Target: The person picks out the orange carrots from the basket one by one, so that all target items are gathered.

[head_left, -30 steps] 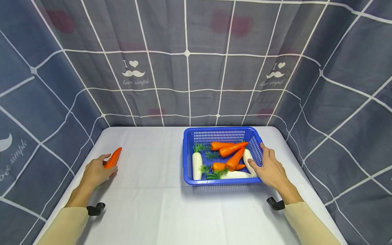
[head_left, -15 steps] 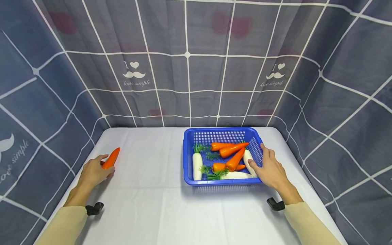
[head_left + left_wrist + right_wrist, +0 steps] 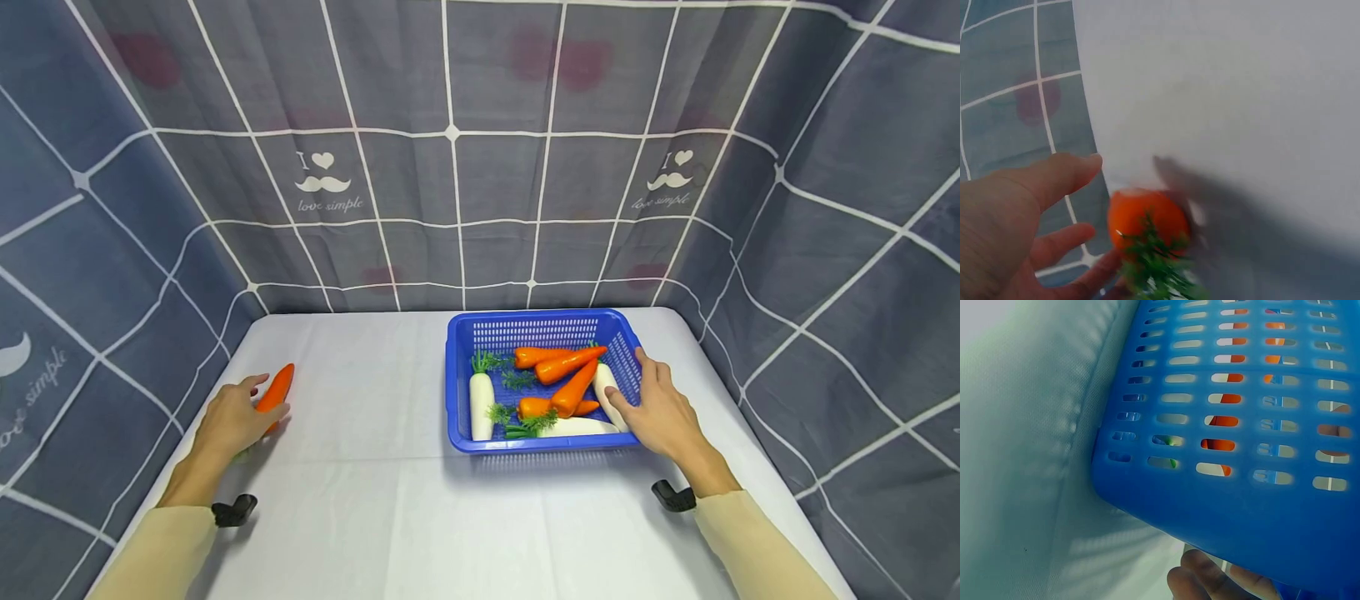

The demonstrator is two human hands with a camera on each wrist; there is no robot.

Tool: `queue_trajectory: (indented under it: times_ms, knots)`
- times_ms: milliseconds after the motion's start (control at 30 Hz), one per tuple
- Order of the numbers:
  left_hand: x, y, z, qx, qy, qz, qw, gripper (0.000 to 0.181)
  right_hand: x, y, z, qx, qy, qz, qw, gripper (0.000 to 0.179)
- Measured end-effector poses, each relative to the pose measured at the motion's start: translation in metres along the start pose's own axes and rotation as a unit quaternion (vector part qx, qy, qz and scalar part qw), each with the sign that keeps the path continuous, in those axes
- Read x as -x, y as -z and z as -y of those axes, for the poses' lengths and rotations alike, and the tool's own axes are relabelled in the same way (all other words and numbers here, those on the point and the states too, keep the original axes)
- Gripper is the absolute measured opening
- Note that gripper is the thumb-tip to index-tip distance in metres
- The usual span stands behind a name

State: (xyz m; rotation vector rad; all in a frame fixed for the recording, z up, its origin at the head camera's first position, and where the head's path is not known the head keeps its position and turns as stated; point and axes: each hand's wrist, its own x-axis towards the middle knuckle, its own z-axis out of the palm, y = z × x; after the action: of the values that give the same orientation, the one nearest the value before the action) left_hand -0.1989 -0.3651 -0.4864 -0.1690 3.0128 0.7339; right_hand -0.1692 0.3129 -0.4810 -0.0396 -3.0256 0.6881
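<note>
At the left of the table in the head view, an orange carrot (image 3: 277, 390) lies slanted, its tip pointing away. My left hand (image 3: 231, 418) is around it with fingers and thumb spread. In the left wrist view the thumb stands apart from the carrot's leafy end (image 3: 1147, 219), and the other fingers are close beside it, partly hidden. My right hand (image 3: 663, 414) grips the right rim of a blue plastic basket (image 3: 543, 446), thumb over the inside edge. Fingertips (image 3: 1188, 581) show beyond the slotted wall in the right wrist view.
Inside the basket lie several carrots (image 3: 573, 390) and white radishes (image 3: 482, 406) with green tops. White cloth covers the table (image 3: 360, 417). Grey-blue checked curtains (image 3: 495, 175) enclose its back and both sides.
The carrot has shifted slightly left with my left hand, whose fingers have since spread away from it. My right hand stays on the basket rim, and the basket keeps its place.
</note>
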Motion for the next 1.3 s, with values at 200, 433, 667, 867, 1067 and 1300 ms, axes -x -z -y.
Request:
queue_trajectory:
  times_ms: [200,433,667,867,1067,1300]
  knots:
    - [0.004,0.002,-0.026,-0.004,-0.013,-0.024,0.9996,0.082,-0.001,0.000,0.001,0.000,-0.002,0.002,1.0000,0.106]
    - [0.009,-0.002,-0.072,0.020,-0.067,-0.061,0.9957,0.074,0.000,0.003,0.001,0.001,-0.001,0.011,0.9999,0.107]
    - [0.014,-0.007,-0.130,0.039,-0.120,-0.086,0.9883,0.068,0.000,0.004,0.001,-0.007,0.009,0.012,0.9999,0.107]
    - [0.016,-0.014,-0.180,0.042,-0.148,-0.094,0.9836,0.065,-0.002,0.004,0.002,-0.002,0.010,0.013,0.9999,0.108]
    - [0.014,-0.023,-0.233,0.044,-0.195,-0.083,0.9763,0.069,-0.003,0.006,0.002,-0.001,0.009,0.011,0.9999,0.108]
    - [0.009,-0.039,-0.296,0.040,-0.252,-0.026,0.9666,0.069,0.002,0.008,0.006,-0.002,0.003,0.013,0.9999,0.111]
